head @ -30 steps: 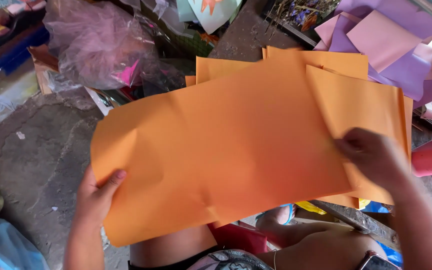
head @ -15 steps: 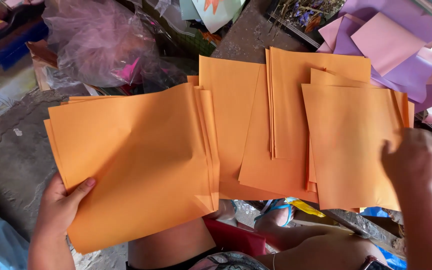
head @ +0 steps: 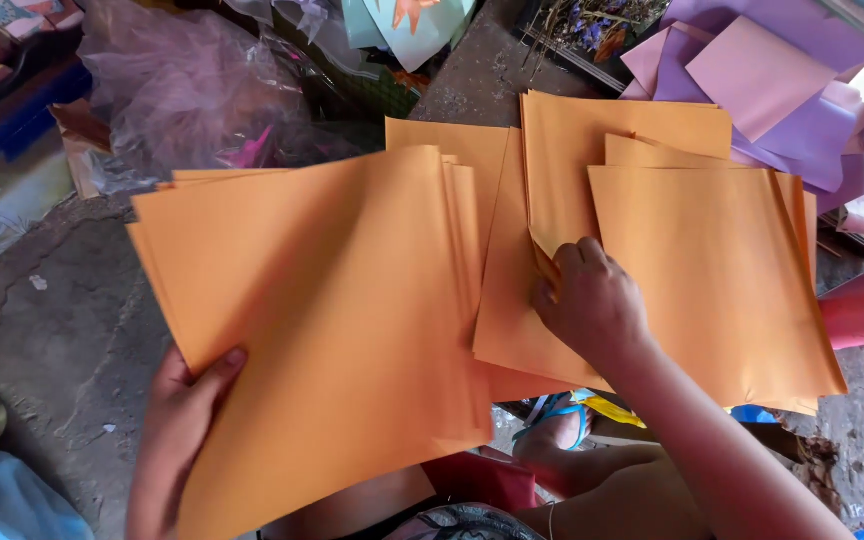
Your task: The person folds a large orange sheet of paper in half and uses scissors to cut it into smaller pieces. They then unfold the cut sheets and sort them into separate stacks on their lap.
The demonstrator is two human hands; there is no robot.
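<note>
My left hand (head: 180,430) grips the lower left corner of a stack of several orange paper sheets (head: 332,310), held fanned out over my lap. To the right lies a loose pile of more orange sheets (head: 712,270) on a concrete ledge. My right hand (head: 590,300) rests on that pile near its left side, fingers curled around the edge of one sheet, which lifts slightly at the fingertips.
Purple and pink paper sheets (head: 762,90) lie at the top right. A crumpled clear plastic bag (head: 192,90) sits at the top left. The concrete floor (head: 42,320) shows at the left. A foot in a blue sandal (head: 552,425) is below the pile.
My right hand has moved left from the pile's right edge to its left side and taken hold of a sheet's edge. The left-hand stack has stayed about where it was.
</note>
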